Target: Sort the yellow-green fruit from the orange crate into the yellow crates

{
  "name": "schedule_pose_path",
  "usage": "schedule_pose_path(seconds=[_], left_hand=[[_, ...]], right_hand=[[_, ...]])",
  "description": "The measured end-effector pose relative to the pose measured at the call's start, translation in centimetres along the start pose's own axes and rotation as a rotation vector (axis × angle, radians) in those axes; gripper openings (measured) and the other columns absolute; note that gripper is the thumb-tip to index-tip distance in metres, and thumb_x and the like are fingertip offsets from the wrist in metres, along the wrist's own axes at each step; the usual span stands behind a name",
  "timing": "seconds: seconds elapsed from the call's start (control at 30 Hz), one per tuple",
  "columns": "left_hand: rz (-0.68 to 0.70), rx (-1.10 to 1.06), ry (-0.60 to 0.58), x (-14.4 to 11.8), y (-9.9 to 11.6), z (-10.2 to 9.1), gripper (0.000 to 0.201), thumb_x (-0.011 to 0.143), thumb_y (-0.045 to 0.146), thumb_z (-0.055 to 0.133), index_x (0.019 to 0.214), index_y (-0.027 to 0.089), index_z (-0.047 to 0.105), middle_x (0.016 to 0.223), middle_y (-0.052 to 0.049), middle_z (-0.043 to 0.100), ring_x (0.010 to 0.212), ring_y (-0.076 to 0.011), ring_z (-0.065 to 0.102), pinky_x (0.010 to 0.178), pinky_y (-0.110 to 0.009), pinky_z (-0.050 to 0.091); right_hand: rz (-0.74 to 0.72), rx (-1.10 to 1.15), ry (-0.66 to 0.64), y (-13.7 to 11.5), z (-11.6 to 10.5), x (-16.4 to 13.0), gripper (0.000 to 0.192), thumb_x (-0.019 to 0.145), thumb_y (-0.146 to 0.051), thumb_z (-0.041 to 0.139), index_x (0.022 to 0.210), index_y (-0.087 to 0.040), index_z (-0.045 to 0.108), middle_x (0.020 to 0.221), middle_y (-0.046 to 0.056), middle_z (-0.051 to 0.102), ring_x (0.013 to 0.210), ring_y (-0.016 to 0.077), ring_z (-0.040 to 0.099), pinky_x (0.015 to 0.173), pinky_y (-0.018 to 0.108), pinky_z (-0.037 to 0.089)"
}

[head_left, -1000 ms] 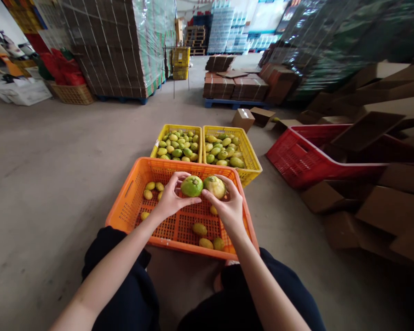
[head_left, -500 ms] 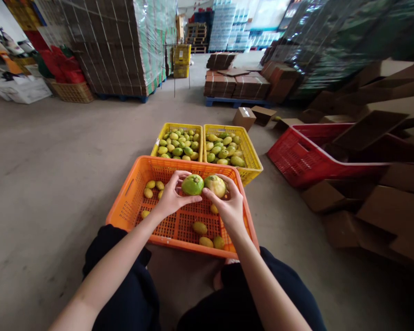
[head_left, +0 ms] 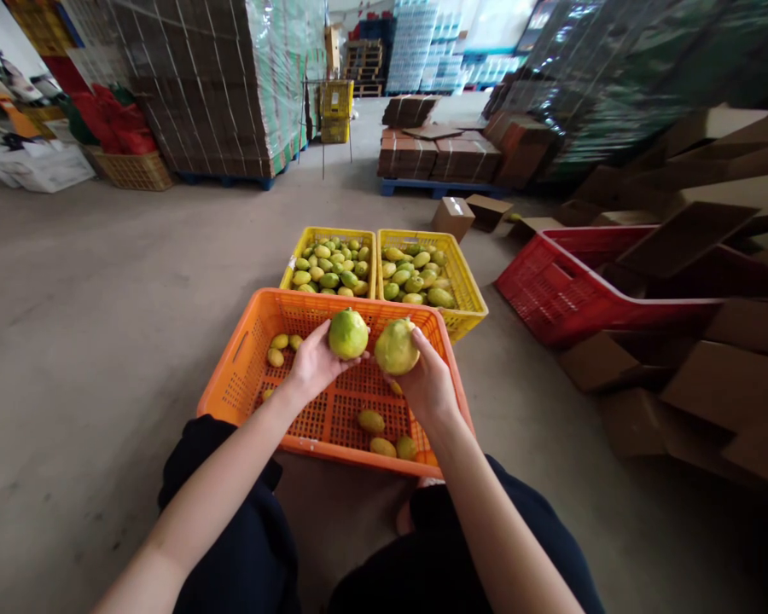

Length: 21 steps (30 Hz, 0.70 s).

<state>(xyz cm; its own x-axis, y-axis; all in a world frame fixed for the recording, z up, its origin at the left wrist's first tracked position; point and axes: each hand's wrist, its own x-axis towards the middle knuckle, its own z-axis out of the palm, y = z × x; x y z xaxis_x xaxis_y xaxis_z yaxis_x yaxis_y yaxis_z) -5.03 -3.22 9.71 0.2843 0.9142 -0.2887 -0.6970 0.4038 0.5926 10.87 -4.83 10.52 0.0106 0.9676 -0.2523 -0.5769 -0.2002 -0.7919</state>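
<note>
My left hand [head_left: 317,362] cups a round green papaya [head_left: 349,333] from below and from the left, its stem end tipped up. In my right hand [head_left: 430,385] is a paler, yellow-green papaya [head_left: 396,347], gripped from the right side. A small gap separates the two fruits. Both are held above a large orange plastic crate [head_left: 230,362]. Inside that crate lie several small yellowish fruits, among them one brownish-yellow fruit [head_left: 370,421] near the front and a yellow one [head_left: 275,357] at the left.
Two yellow crates, a left one [head_left: 304,232] and a right one [head_left: 470,294], full of green-yellow fruit, stand just beyond the orange crate. At right are a red crate [head_left: 531,294] and piled cardboard boxes [head_left: 730,375]. Wrapped pallet stacks [head_left: 198,85] stand farther back.
Both papayas have been turned in the hands, and they have moved slightly apart. My left hand has rolled under its fruit, palm up. The crates have stayed put.
</note>
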Motion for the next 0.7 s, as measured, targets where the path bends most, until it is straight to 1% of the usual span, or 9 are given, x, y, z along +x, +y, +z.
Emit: schedule_pose_path(seconds=[0.07,0.13,0.2,0.27,0.37,0.5,0.6,0.7], left_hand=[[-0.018,-0.025,0.012,0.0,0.1,0.1,0.035,0.090,0.042,0.053,0.103,0.011,0.064,0.088,-0.012,0.071,0.063,-0.0175,0.068,0.053,-0.024,0.052],[-0.020,-0.028,0.022,0.1,0.2,-0.1,0.038,0.088,0.045,0.056,0.101,0.011,0.065,0.082,-0.009,0.071,0.052,-0.0132,0.063,0.044,-0.020,0.047],[-0.031,-0.034,0.014,0.2,0.3,-0.3,0.041,0.087,0.047,0.056,0.100,0.009,0.065,0.078,-0.009,0.070,0.047,-0.0111,0.059,0.040,-0.019,0.044],[-0.042,-0.066,0.007,0.2,0.4,-0.5,0.046,0.088,0.050,0.051,0.097,0.007,0.066,0.075,-0.010,0.069,0.051,-0.0132,0.061,0.043,-0.021,0.048],[-0.042,-0.100,0.024,0.2,0.6,-0.6,0.049,0.089,0.049,0.046,0.095,0.005,0.066,0.072,-0.012,0.069,0.055,-0.0153,0.064,0.050,-0.024,0.054],[-0.013,-0.062,0.049,0.1,0.6,-0.4,0.046,0.092,0.047,0.041,0.098,0.008,0.064,0.071,-0.011,0.069,0.049,-0.0129,0.061,0.045,-0.021,0.051],[0.013,-0.053,0.030,0.1,0.6,-0.5,0.041,0.094,0.044,0.040,0.104,0.012,0.063,0.074,-0.009,0.070,0.047,-0.0125,0.061,0.041,-0.020,0.049],[0.004,-0.072,-0.019,0.1,0.5,-0.8,0.037,0.094,0.040,0.043,0.117,0.017,0.061,0.084,-0.008,0.072,0.051,-0.0132,0.064,0.042,-0.020,0.050]], right_hand=[[0.040,0.037,-0.006,-0.4,0.0,0.0,0.026,0.073,-0.042,0.069,0.090,-0.023,0.062,0.075,-0.001,0.066,0.056,0.0150,0.060,0.038,0.021,0.038],[0.091,0.037,-0.028,-0.5,-0.2,-0.1,0.026,0.075,-0.043,0.066,0.089,-0.022,0.062,0.073,0.001,0.067,0.057,0.0171,0.063,0.037,0.021,0.038],[0.123,0.031,-0.065,-0.4,-0.4,-0.1,0.027,0.077,-0.046,0.063,0.088,-0.021,0.062,0.069,0.003,0.066,0.058,0.0191,0.065,0.035,0.021,0.036],[0.130,0.036,-0.087,-0.3,-0.5,-0.1,0.028,0.078,-0.047,0.061,0.087,-0.021,0.062,0.067,0.003,0.066,0.058,0.0200,0.066,0.033,0.021,0.035],[0.135,0.038,-0.075,-0.1,-0.5,0.0,0.028,0.079,-0.047,0.060,0.086,-0.020,0.062,0.066,0.004,0.066,0.058,0.0205,0.066,0.032,0.021,0.034],[0.145,0.060,-0.055,0.1,-0.5,0.3,0.029,0.079,-0.047,0.060,0.084,-0.019,0.063,0.065,0.005,0.065,0.059,0.0221,0.067,0.035,0.025,0.040],[0.144,0.086,-0.030,0.3,-0.5,0.5,0.028,0.078,-0.046,0.059,0.082,-0.019,0.063,0.065,0.005,0.067,0.061,0.0227,0.067,0.037,0.026,0.043],[0.151,0.095,-0.015,0.5,-0.6,0.7,0.027,0.079,-0.046,0.059,0.083,-0.020,0.064,0.068,0.006,0.069,0.064,0.0232,0.068,0.038,0.027,0.044]])
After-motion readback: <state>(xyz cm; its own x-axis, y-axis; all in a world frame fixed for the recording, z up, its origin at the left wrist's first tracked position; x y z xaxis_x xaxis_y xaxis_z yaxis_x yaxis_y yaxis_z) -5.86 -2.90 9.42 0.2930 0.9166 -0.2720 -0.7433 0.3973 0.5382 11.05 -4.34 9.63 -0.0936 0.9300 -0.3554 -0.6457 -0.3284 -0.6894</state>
